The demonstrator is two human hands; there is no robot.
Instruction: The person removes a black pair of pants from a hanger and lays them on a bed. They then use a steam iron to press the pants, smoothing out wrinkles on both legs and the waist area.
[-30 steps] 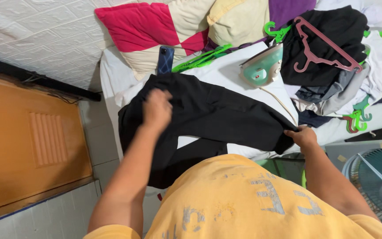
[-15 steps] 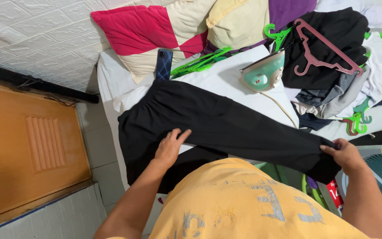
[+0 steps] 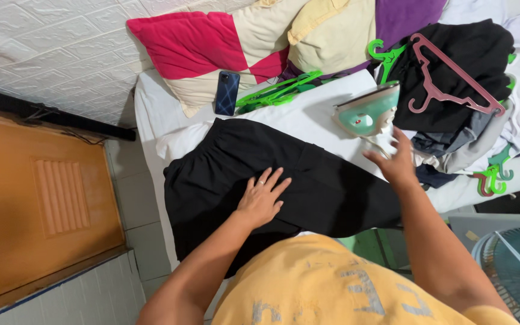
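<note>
Black trousers lie spread across the white ironing surface, one leg trailing off the near edge. The cloth looks soft and light, likely to slide and wrinkle, so it seems best taken at the waistband or a hem. The left hand rests flat on the fabric, fingers spread, gripping nothing. The right hand hovers open and empty, fingers loose, just below the green iron and near its cord.

A dark blue phone lies on the white bed, its patterned back up, touching the pillow.
</note>
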